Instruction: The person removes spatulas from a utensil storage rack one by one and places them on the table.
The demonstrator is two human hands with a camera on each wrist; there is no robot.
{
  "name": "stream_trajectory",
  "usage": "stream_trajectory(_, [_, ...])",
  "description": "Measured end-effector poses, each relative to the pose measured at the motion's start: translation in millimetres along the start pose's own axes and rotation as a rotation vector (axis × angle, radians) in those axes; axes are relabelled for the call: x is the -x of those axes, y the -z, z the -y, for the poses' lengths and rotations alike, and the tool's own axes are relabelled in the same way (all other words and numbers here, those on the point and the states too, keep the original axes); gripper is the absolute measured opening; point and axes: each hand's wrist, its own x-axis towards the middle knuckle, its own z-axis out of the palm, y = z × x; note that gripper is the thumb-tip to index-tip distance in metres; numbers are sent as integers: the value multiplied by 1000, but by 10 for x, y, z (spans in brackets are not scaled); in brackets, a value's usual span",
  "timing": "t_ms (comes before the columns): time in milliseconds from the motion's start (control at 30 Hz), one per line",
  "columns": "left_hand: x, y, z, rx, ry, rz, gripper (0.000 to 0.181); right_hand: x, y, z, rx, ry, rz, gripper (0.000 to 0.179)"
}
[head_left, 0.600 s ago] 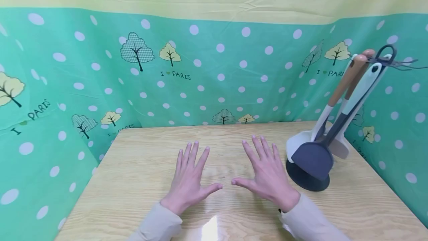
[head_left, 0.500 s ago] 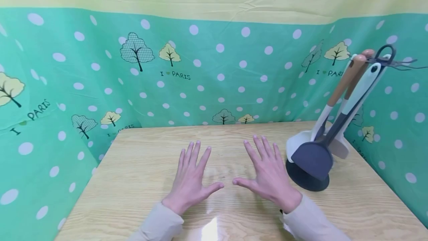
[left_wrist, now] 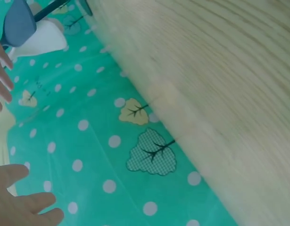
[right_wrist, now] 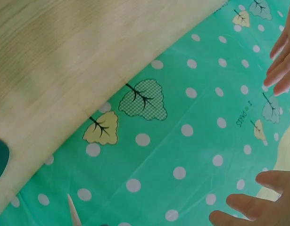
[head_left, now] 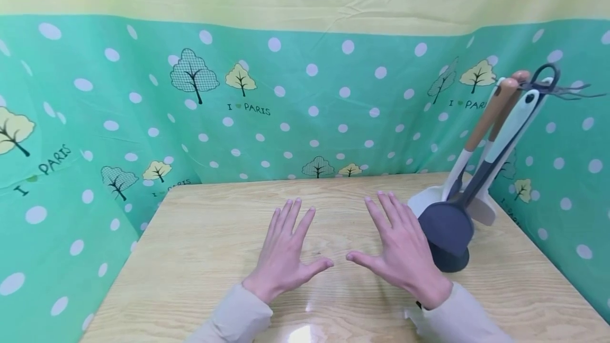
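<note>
Both bare hands are held over the table, palms down, fingers straight and spread, with nothing in them. My left hand (head_left: 285, 258) is near the middle, its thumb pointing toward the other thumb across a small gap. To its right, my right hand (head_left: 405, 253) is nearest to the kitchen utensils and overlaps the edge of their round black base (head_left: 448, 259) in the head view. A dark grey turner (head_left: 447, 226) with a mint handle hangs at the front of this set. Fingers of my left hand (left_wrist: 27, 202) also show low in the left wrist view.
Behind the turner hang white utensils with brown handles (head_left: 491, 113), beneath a dark rack top (head_left: 545, 81) with thin hooks. The set stands on the right of the wood-grain table (head_left: 200, 258). A green dotted cloth (head_left: 295, 105) encloses the back and sides.
Both hands have shifted a little to the right, still spread, and the right hand now overlaps the utensil base. The head view has tilted slightly. The utensils stay in place.
</note>
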Motion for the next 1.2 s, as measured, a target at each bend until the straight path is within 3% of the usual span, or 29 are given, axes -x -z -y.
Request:
stream_trajectory(467, [-208,-20,-214,44,-53,-8,100,91,184,-163,6,-28,-17,107])
stream_trajectory(1200, [-461,-73,-431,69,-109,27,93,103,483,-386,-14,-51,-142,97])
